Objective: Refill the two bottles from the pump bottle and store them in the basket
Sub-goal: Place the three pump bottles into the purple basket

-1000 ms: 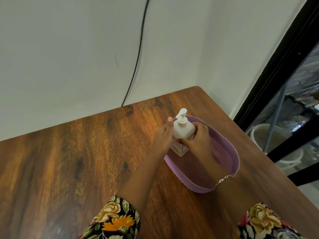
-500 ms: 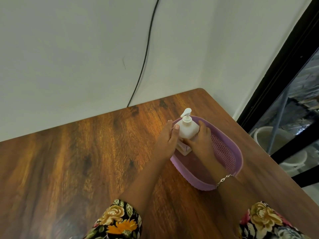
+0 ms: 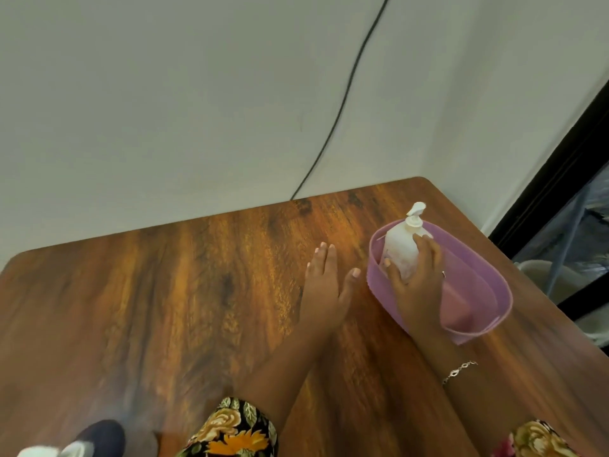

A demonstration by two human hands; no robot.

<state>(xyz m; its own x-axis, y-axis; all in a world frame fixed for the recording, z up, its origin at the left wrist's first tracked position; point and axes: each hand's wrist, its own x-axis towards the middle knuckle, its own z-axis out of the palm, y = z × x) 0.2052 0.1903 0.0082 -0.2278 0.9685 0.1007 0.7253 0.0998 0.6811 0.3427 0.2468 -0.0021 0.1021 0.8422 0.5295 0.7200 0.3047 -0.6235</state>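
A wooden table (image 3: 164,308) bears a purple basket (image 3: 474,334) near its right edge. The white pump bottle (image 3: 400,245) stands in the basket's far end — the right hand (image 3: 417,278) grips it, while the left hand (image 3: 324,285) is beside the basket, fingers straight.

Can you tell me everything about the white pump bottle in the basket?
The white plastic pump bottle has a squarish body, a short neck and a white pump head on top. It stands about upright at the far end of the purple plastic basket. The right hand grips its body.
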